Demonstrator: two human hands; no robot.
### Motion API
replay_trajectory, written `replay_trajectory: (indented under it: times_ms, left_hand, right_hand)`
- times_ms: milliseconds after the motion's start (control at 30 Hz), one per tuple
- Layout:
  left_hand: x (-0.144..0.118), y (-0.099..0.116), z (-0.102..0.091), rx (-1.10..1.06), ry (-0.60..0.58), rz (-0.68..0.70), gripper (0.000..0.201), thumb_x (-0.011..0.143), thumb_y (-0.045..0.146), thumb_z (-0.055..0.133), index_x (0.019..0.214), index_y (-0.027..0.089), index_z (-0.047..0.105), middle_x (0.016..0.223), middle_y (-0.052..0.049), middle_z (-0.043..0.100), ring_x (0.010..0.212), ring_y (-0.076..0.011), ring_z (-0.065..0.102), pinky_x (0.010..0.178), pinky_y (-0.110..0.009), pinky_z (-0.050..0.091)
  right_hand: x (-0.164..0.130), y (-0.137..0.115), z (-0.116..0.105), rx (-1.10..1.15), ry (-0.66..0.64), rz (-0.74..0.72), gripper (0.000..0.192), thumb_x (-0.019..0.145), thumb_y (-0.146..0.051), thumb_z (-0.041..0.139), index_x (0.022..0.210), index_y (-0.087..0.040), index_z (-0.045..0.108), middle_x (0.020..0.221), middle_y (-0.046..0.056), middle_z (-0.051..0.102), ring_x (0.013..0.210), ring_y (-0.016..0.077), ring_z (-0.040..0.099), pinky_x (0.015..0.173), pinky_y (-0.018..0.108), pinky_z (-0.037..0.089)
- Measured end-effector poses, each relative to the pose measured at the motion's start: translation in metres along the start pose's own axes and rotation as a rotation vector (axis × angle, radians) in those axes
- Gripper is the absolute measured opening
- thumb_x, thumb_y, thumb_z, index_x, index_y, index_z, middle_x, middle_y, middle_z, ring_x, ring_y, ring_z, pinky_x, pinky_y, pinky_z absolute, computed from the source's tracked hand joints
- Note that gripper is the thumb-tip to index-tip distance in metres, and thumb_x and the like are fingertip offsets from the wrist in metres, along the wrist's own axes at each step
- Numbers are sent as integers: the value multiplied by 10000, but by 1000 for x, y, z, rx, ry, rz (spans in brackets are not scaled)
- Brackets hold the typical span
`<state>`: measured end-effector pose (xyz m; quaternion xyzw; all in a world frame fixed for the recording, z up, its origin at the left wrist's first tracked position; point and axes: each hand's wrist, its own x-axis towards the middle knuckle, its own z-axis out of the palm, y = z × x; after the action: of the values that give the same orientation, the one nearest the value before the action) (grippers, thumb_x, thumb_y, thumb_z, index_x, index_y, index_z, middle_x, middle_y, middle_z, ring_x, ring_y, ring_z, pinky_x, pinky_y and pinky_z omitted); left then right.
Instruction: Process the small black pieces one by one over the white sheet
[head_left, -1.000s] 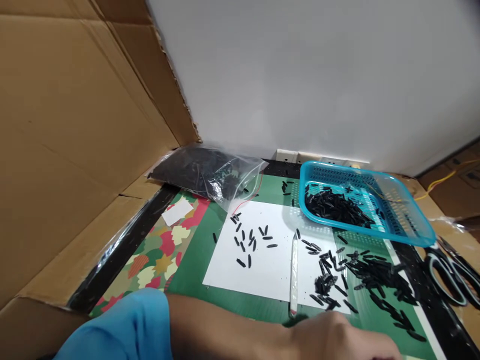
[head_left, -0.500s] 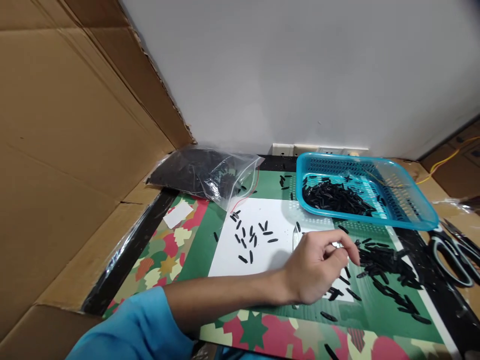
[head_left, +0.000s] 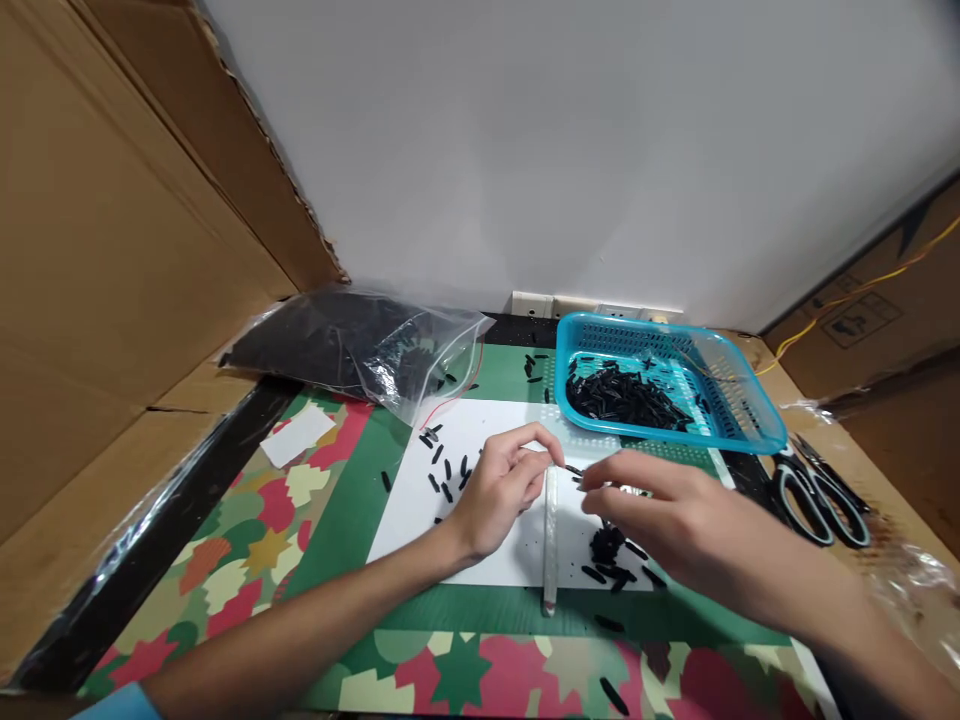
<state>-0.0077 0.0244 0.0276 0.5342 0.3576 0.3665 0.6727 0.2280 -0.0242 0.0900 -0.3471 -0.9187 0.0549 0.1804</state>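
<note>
My left hand (head_left: 510, 485) is closed in a pinch, its fingertips at the far end of a pale narrow stick (head_left: 551, 545) lying across the white paper (head_left: 510, 555). What sits in that pinch is hidden. From the right comes my right hand (head_left: 667, 505), thumb and index finger brought together around the end of a small black elongated piece (head_left: 574, 470) in the gap between the hands. Below my right fingers lies a small heap of similar black pieces (head_left: 606, 545). More are scattered left of my left hand.
A blue basket (head_left: 675, 440) with many black pieces stands at the back right. Scissors (head_left: 817, 500) lie to its right. A clear zip bag (head_left: 337, 345) full of dark material rests at the back left, beside a cardboard wall (head_left: 112, 300) and a white paper scrap (head_left: 298, 436).
My left hand has moved left, from beside the black heap to the stick's far end. My right hand has come into view over the heap. The view has shifted to the right.
</note>
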Motion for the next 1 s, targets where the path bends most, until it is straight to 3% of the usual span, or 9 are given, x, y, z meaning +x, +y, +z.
replay_trajectory:
  times_ms: [67, 167, 233, 367, 500, 600, 667, 800, 1000]
  left_hand:
    - [-1, -4, -4, 20, 26, 41, 194, 1013, 340, 571, 938, 178, 646, 487, 115, 346, 427, -62, 239, 459, -206, 185]
    - [-1, -7, -10, 72, 49, 125, 221, 1038, 355, 555, 942, 176, 642, 502, 115, 327, 444, -71, 247, 462, -217, 190]
    - [1, -6, -18, 164, 57, 219, 244, 1059, 370, 539, 955, 174, 640, 529, 109, 325, 466, -78, 265, 468, -224, 198]
    - [10, 5, -44, 497, 81, 495, 194, 1061, 303, 539, 984, 173, 660, 572, 96, 355, 490, -82, 296, 488, -237, 222]
    - [18, 15, -67, 679, 202, 590, 174, 1043, 233, 525, 946, 186, 663, 556, 105, 319, 463, -84, 276, 493, -249, 233]
    - [18, 15, -75, 817, 209, 601, 176, 1020, 212, 521, 935, 191, 673, 556, 95, 377, 470, -95, 337, 521, -253, 278]
    - [17, 12, -76, 932, 150, 580, 178, 999, 191, 518, 954, 196, 690, 570, 75, 453, 499, -111, 411, 566, -263, 322]
    - [14, 4, -72, 1110, -78, 540, 189, 944, 152, 512, 945, 208, 692, 601, 27, 570, 548, -153, 502, 593, -297, 312]
    - [9, 7, -70, 1252, -294, 468, 111, 825, 171, 587, 733, 227, 560, 554, 14, 532, 506, -166, 443, 561, -324, 229]
  right_hand:
    - [10, 2, 30, -21, -113, -52, 230, 1041, -42, 554, 1155, -159, 716, 1174, 113, 763, 991, 216, 757, 765, 309, 647]
    - [17, 4, 70, -97, -64, -203, 159, 1061, -114, 600, 1169, -105, 716, 1291, 145, 761, 1222, 267, 723, 1017, 386, 648]
    - [18, 4, 86, -145, 39, -296, 158, 1075, -144, 598, 1139, -84, 729, 1299, 149, 770, 1256, 264, 717, 1090, 383, 622]
    - [16, 0, 96, -217, 85, -358, 178, 1075, -136, 589, 1115, -54, 742, 1199, 155, 805, 1137, 261, 772, 1037, 382, 652]
    - [11, 0, 97, -230, 50, -351, 194, 1052, -94, 591, 1169, -25, 730, 1240, 208, 792, 1174, 281, 771, 973, 384, 678]
    - [8, 0, 98, -196, 44, -355, 206, 1034, -69, 602, 1194, -22, 722, 1270, 229, 781, 1226, 297, 758, 980, 397, 687]
    - [7, 0, 97, -161, 46, -347, 196, 1036, -61, 594, 1179, -26, 722, 1290, 226, 775, 1243, 303, 755, 970, 392, 698]
    - [6, -1, 91, -93, 29, -319, 206, 1071, -66, 521, 1115, -51, 722, 1313, 211, 769, 1261, 294, 746, 986, 390, 700]
    - [-4, 8, 84, 34, 118, -222, 265, 1096, -81, 447, 1194, -82, 692, 1186, 170, 794, 1166, 275, 762, 927, 401, 697]
